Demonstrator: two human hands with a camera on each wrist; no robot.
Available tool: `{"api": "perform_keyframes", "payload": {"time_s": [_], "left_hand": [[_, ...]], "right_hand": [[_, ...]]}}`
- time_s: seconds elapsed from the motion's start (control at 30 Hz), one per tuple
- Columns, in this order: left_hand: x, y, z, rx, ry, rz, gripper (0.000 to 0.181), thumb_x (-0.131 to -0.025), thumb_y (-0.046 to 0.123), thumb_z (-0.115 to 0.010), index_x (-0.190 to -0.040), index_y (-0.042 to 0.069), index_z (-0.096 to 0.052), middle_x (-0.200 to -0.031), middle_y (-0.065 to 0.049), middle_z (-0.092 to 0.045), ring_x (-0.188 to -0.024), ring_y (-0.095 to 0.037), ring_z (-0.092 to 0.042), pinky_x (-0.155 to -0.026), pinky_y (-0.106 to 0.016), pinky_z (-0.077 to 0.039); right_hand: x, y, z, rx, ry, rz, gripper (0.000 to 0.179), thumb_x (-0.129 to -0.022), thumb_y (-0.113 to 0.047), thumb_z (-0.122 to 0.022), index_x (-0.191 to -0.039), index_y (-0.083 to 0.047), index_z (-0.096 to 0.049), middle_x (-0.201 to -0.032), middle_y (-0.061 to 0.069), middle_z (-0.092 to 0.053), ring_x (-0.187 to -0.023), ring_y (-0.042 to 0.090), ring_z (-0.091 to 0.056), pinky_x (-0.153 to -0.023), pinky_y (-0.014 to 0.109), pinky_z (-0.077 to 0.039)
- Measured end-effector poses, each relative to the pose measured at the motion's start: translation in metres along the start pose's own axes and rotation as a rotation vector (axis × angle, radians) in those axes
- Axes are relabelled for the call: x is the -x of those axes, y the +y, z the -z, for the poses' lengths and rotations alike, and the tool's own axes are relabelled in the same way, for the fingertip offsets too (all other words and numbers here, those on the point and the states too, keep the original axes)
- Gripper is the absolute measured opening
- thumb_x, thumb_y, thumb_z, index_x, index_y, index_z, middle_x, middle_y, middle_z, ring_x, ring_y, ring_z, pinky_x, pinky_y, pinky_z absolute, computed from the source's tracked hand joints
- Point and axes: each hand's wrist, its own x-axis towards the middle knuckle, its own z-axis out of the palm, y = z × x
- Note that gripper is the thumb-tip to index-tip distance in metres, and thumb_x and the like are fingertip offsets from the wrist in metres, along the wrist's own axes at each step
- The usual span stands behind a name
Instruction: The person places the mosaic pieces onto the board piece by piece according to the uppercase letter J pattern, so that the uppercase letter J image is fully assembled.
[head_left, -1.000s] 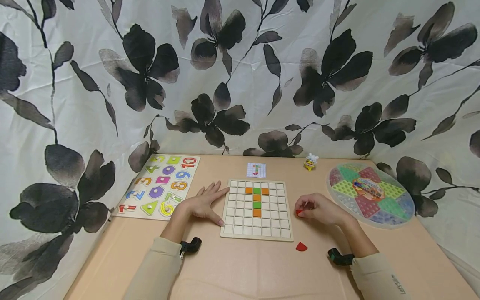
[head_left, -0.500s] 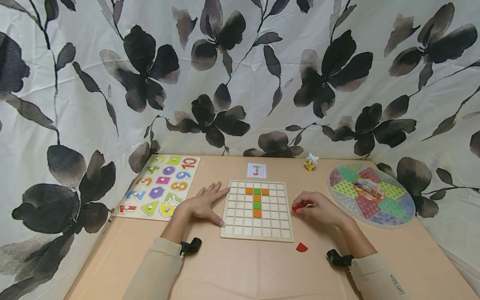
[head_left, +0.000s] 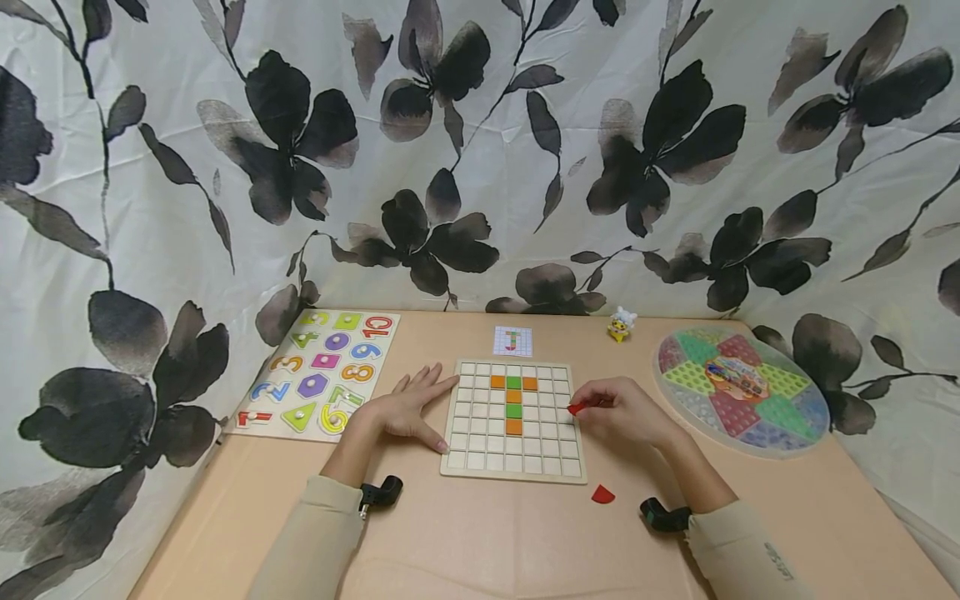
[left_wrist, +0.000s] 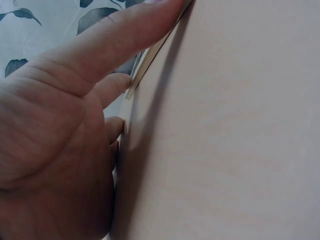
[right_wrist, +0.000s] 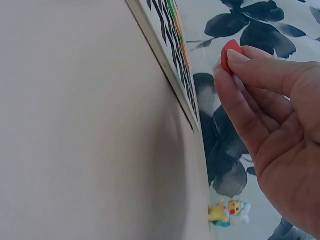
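Note:
A pale wooden grid board (head_left: 472, 460) lies in the middle of the table, with orange and green square tiles (head_left: 513, 410) set in a T-like shape. My left hand (head_left: 401, 411) is spread beside it, fingertips and thumb at the board's left edge. In the left wrist view the thumb (left_wrist: 120, 40) lies along that edge. My right hand (head_left: 624, 410) pinches a small red piece (right_wrist: 231, 57) between thumb and fingertips, above the board's right edge. Another red piece (head_left: 603, 494), shaped like a quarter circle, lies on the table near the board's lower right corner.
Behind the board lies a small pattern card (head_left: 513, 340) showing a J-like figure. A yellow and white figurine (head_left: 621, 323) stands at the back. A number puzzle board (head_left: 315, 375) is at left, and a round patterned box (head_left: 742, 390) at right. A floral cloth (head_left: 480, 150) hangs behind.
My right hand has moved left with the red piece, from beside the board to over its right edge. The left hand has stayed in place.

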Motion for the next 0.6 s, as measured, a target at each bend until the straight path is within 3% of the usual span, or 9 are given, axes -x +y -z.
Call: {"api": "perform_keyframes", "payload": {"time_s": [0.3,0.6], "left_hand": [[0.0,0.0,0.0,0.01,0.0,0.004,0.123,-0.069,0.058,-0.09,-0.168,0.026,-0.022,-0.176,-0.015,0.003,-0.163,-0.036,0.008,-0.131,-0.058,0.006],[-0.001,0.0,0.0,0.007,0.001,-0.001,0.124,-0.069,0.059,-0.09,-0.168,0.026,-0.023,-0.176,-0.015,0.003,-0.163,-0.036,0.008,-0.131,-0.059,0.005]], "right_hand": [[-0.007,-0.008,-0.007,-0.019,-0.013,0.034,0.013,-0.096,-0.009,-0.073,-0.103,-0.019,-0.077,-0.098,0.002,-0.074,-0.081,0.022,-0.061,-0.066,0.023,-0.053],[-0.009,-0.015,-0.015,-0.054,-0.021,0.054,0.015,-0.096,-0.01,-0.074,-0.108,-0.019,-0.078,-0.103,0.0,-0.075,-0.091,0.024,-0.062,-0.076,0.023,-0.054]]}}
